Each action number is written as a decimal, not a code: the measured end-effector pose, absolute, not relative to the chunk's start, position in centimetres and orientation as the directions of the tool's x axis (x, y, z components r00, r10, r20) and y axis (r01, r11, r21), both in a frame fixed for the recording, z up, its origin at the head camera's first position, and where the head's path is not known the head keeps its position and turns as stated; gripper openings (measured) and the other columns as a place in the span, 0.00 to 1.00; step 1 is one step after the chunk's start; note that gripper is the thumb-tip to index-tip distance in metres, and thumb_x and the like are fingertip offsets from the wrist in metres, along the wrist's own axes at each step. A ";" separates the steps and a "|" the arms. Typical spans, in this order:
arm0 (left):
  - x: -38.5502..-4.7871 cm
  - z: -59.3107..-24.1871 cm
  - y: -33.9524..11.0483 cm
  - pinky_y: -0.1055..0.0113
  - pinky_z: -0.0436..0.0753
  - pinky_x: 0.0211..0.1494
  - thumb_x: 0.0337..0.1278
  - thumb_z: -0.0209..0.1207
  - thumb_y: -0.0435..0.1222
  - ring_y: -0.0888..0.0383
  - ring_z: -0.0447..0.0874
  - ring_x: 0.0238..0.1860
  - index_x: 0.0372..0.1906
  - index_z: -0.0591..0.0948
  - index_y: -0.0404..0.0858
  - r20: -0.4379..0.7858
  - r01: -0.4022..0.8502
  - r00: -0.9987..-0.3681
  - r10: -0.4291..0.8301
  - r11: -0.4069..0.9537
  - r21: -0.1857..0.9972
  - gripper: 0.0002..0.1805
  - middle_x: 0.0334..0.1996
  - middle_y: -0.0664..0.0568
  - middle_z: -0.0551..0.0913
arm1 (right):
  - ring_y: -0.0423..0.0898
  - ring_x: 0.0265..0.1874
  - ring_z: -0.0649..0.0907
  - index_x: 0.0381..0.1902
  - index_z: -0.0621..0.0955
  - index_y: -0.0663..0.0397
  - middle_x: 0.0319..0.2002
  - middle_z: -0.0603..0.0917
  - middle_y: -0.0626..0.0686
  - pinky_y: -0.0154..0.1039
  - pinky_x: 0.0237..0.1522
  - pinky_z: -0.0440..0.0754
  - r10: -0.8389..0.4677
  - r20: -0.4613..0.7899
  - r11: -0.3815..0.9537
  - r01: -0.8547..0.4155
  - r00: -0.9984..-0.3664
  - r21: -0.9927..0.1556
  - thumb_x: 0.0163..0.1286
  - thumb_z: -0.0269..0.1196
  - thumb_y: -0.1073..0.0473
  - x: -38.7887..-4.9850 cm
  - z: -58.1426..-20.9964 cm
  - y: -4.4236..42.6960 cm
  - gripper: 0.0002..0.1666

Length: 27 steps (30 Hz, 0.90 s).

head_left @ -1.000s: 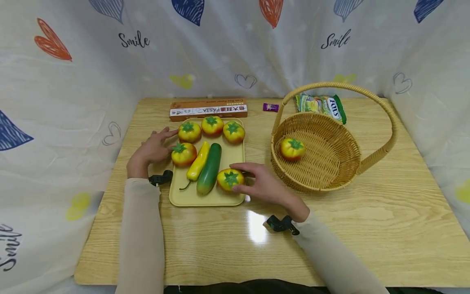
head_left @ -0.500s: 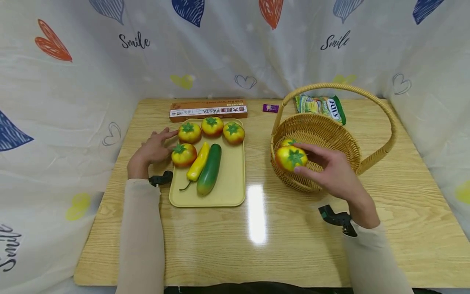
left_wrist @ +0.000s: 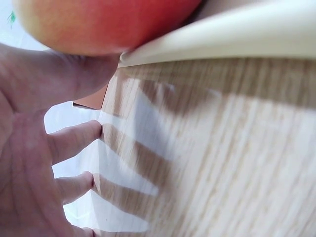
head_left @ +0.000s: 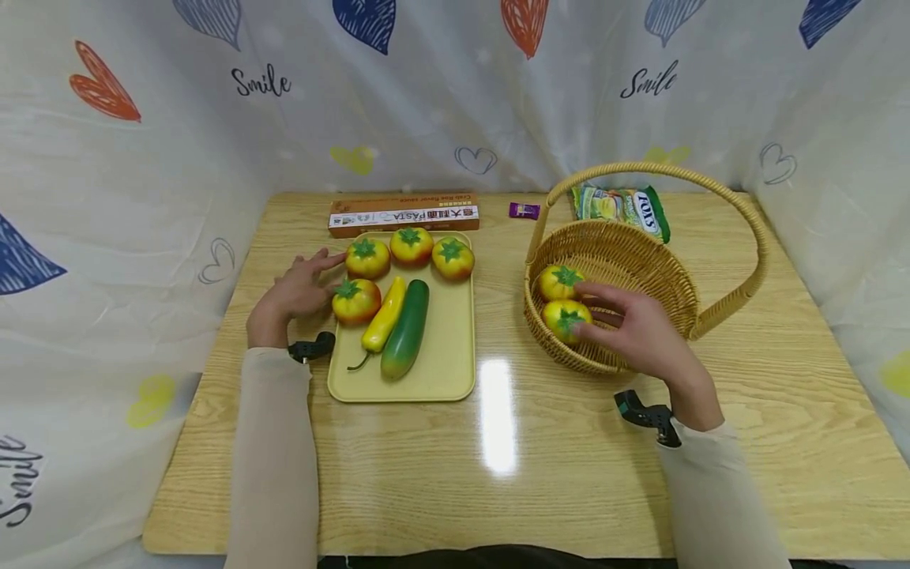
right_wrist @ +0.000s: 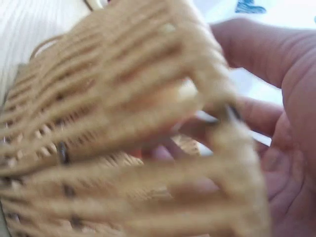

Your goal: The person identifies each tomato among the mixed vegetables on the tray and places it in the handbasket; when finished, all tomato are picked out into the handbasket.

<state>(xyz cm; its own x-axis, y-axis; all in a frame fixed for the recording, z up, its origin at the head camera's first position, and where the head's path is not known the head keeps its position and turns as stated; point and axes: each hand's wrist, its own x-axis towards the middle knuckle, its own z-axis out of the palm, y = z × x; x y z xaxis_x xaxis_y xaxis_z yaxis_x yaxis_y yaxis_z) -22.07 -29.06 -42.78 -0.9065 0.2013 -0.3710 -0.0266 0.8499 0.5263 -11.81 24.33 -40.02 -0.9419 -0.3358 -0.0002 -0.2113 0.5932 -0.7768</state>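
Nearest, two beige sleeves extended over the wood-grain table. Beyond them, the yellow tray carried a green cucumber, a yellow chili pepper and four tomatoes: one at the left, three along the rear. Inside the wicker basket, the right hand held the front tomato, thumb and fingers curved round it; a second tomato lay just behind. Left of the tray, the left hand had its fingers spread wide, thumb at the tray rim. At the rear lay a pasta box, a purple packet and a FOX'S bag, before a "Smile"-printed curtain.
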 end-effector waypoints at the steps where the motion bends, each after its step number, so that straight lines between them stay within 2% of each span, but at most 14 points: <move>1: -22.0 -42.8 -29.1 0.11 0.31 0.74 0.84 0.56 0.44 0.21 0.24 0.86 0.90 0.58 0.50 -0.370 -0.027 -0.907 0.202 0.849 0.528 0.38 0.91 0.37 0.39 | 0.69 0.66 0.85 0.75 0.79 0.63 0.75 0.79 0.66 0.53 0.64 0.86 -0.336 0.003 0.597 -0.215 -0.942 -0.773 0.74 0.76 0.58 -11.9 -40.1 24.1 0.36; 5: -22.0 -42.9 -29.1 0.11 0.31 0.74 0.85 0.55 0.45 0.22 0.24 0.86 0.90 0.58 0.51 -0.369 -0.029 -0.907 0.200 0.848 0.530 0.37 0.91 0.37 0.39 | 0.68 0.66 0.86 0.75 0.79 0.62 0.76 0.79 0.64 0.59 0.65 0.85 -0.321 0.026 0.628 -0.233 -0.947 -0.742 0.73 0.76 0.58 -12.1 -40.2 23.7 0.36; 14: -21.9 -43.0 -29.1 0.11 0.30 0.74 0.84 0.56 0.45 0.23 0.24 0.87 0.89 0.59 0.51 -0.362 -0.027 -0.911 0.199 0.846 0.533 0.37 0.91 0.37 0.41 | 0.67 0.66 0.86 0.74 0.80 0.57 0.71 0.84 0.63 0.63 0.66 0.84 -0.262 0.052 0.645 -0.215 -0.964 -0.733 0.73 0.77 0.57 -11.8 -39.8 23.2 0.35; 16: -21.9 -43.1 -29.2 0.11 0.29 0.74 0.84 0.56 0.46 0.23 0.24 0.87 0.89 0.60 0.51 -0.359 -0.028 -0.912 0.198 0.843 0.537 0.37 0.91 0.37 0.41 | 0.65 0.66 0.87 0.73 0.82 0.55 0.69 0.86 0.61 0.57 0.66 0.85 -0.252 0.087 0.631 -0.232 -0.964 -0.740 0.73 0.77 0.58 -11.8 -39.5 22.6 0.34; 18: -21.9 -43.1 -29.2 0.11 0.29 0.74 0.84 0.57 0.46 0.23 0.24 0.87 0.89 0.60 0.51 -0.355 -0.027 -0.914 0.198 0.842 0.540 0.37 0.91 0.37 0.41 | 0.63 0.65 0.88 0.72 0.83 0.55 0.67 0.88 0.60 0.47 0.66 0.87 -0.256 0.131 0.600 -0.264 -0.958 -0.755 0.72 0.78 0.58 -12.1 -39.2 21.7 0.32; 21: -21.8 -43.0 -29.2 0.12 0.28 0.74 0.84 0.57 0.46 0.23 0.24 0.87 0.89 0.60 0.50 -0.356 -0.032 -0.913 0.197 0.838 0.545 0.37 0.91 0.37 0.41 | 0.61 0.64 0.89 0.72 0.84 0.53 0.67 0.88 0.59 0.43 0.65 0.87 -0.282 0.188 0.547 -0.318 -0.941 -0.774 0.71 0.78 0.58 -12.7 -38.7 19.8 0.32; 23: -21.8 -42.9 -29.2 0.12 0.28 0.75 0.84 0.56 0.45 0.24 0.24 0.87 0.89 0.60 0.50 -0.358 -0.033 -0.913 0.197 0.837 0.546 0.37 0.91 0.37 0.41 | 0.60 0.66 0.88 0.72 0.84 0.52 0.68 0.87 0.59 0.47 0.67 0.86 -0.299 0.198 0.508 -0.331 -0.933 -0.795 0.71 0.78 0.58 -13.1 -38.4 18.4 0.33; 25: -21.8 -42.9 -29.1 0.12 0.28 0.75 0.84 0.56 0.45 0.24 0.23 0.87 0.89 0.60 0.50 -0.361 -0.035 -0.912 0.196 0.838 0.544 0.37 0.91 0.37 0.40 | 0.58 0.68 0.86 0.74 0.82 0.51 0.70 0.86 0.57 0.57 0.69 0.85 -0.310 0.201 0.483 -0.336 -0.929 -0.808 0.71 0.78 0.56 -13.6 -38.2 16.8 0.35; 27: -21.8 -42.8 -29.0 0.12 0.28 0.75 0.84 0.56 0.45 0.24 0.23 0.87 0.89 0.60 0.51 -0.362 -0.036 -0.912 0.195 0.839 0.543 0.37 0.91 0.37 0.40 | 0.57 0.71 0.84 0.75 0.81 0.50 0.72 0.84 0.56 0.57 0.73 0.82 -0.314 0.203 0.442 -0.332 -0.927 -0.833 0.71 0.78 0.55 -14.1 -38.0 15.2 0.37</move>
<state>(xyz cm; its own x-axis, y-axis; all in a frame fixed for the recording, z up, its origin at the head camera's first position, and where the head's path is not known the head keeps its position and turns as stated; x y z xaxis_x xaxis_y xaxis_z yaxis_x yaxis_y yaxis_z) -21.84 -29.04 -42.82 -0.9115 0.1950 -0.3620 -0.0361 0.8391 0.5427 -14.06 15.24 -38.03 -0.9275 -0.3138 0.2032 -0.3321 0.4416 -0.8335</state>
